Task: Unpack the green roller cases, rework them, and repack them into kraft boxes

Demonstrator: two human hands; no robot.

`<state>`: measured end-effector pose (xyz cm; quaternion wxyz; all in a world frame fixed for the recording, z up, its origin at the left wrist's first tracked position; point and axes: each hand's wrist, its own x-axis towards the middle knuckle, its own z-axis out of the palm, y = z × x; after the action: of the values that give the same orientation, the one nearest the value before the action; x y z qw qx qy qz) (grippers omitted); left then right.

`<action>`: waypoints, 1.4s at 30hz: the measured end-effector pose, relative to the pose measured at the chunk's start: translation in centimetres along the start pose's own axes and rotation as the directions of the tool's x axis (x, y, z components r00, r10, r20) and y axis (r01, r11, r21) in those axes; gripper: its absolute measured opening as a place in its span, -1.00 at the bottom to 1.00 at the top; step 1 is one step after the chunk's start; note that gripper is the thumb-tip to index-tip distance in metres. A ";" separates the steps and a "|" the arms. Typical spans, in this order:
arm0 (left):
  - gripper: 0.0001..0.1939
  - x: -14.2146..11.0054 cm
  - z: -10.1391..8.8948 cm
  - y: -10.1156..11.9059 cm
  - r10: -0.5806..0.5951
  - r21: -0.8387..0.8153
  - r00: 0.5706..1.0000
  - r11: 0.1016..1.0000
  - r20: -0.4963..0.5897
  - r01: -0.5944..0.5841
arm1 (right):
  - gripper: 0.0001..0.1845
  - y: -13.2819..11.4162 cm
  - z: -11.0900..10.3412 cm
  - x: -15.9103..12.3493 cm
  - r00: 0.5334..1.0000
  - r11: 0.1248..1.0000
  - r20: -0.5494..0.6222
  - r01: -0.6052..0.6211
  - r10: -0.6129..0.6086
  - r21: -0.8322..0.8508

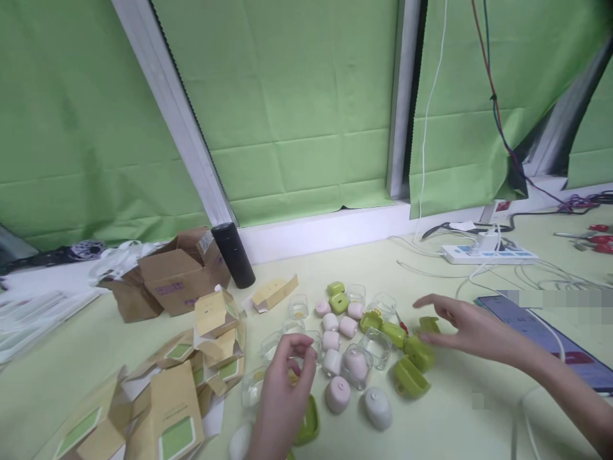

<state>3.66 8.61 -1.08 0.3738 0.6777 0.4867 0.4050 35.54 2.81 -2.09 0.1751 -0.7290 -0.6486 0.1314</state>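
Observation:
My left hand [282, 393] hovers low at the front, fingers curled, above a clear plastic case [252, 386] and a green case [309, 423]; whether it pinches something small I cannot tell. My right hand [467, 329] reaches in from the right, fingers spread, over open green cases [416, 364]. Between the hands lie several pink and white rounded pieces [338, 393] and clear plastic shells [376, 348] on the pale green table [450, 409].
Tan cardboard boxes [175, 275] and small green-labelled cartons [167, 415] crowd the left. A black cylinder [234, 254] stands at the back. A white power strip [488, 255] with cables and a dark phone [550, 338] lie at the right. Green curtains hang behind.

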 end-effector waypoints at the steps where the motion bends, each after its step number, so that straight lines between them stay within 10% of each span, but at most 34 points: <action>1: -0.87 0.0 0.2 0.0 -0.005 0.008 1.000 1.000 0.029 0.004 | -0.48 -0.4 0.1 -0.3 0.998 0.999 0.044 0.054 -0.053 -0.006; 7: -0.87 -1.1 1.5 0.0 -0.016 0.041 0.995 0.999 0.102 0.012 | -0.88 -1.3 0.0 -0.8 0.980 0.987 0.129 0.155 -0.149 -0.036; 12: -0.55 -3.1 3.5 -0.1 0.064 -0.057 0.964 0.997 0.256 -0.051 | -0.73 -4.5 0.0 -1.4 0.977 0.948 0.083 0.168 -0.196 0.269; 17: -0.27 -4.1 6.0 -0.9 0.133 -0.390 0.966 0.920 0.222 -0.037 | -0.63 -9.5 3.6 -2.9 0.936 0.692 0.126 0.148 -0.329 0.706; 21: -0.34 -3.4 5.8 -1.0 -0.052 -0.606 0.983 0.781 0.177 0.151 | -0.72 -9.9 4.8 -3.3 0.991 0.522 0.029 0.044 -0.130 0.852; 29: -0.61 -3.3 5.7 -0.4 -0.081 -0.830 0.912 0.389 0.401 0.400 | -0.75 -9.9 4.6 -2.4 0.971 0.564 -0.223 0.234 -0.089 0.792; 34: -0.66 -3.7 6.3 -0.2 -0.159 -0.788 0.881 0.399 0.445 0.470 | -0.90 -10.0 5.3 -3.1 0.824 0.758 -0.486 0.508 -0.291 0.409; 38: -0.60 -4.0 6.7 -0.4 -0.200 -0.760 0.881 0.448 0.429 0.471 | -0.85 -10.0 5.8 -3.3 0.665 0.747 -0.587 0.649 -0.462 0.147; 42: -0.63 -4.2 6.9 -0.7 -0.238 -0.768 0.906 0.480 0.351 0.424 | -0.82 -10.0 5.9 -3.4 0.687 0.720 -0.483 0.676 -0.542 0.154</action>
<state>8.86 3.94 -5.19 0.7655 0.3487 0.3193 0.4364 23.64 0.96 -3.31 0.4550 -0.4393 -0.7745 0.0140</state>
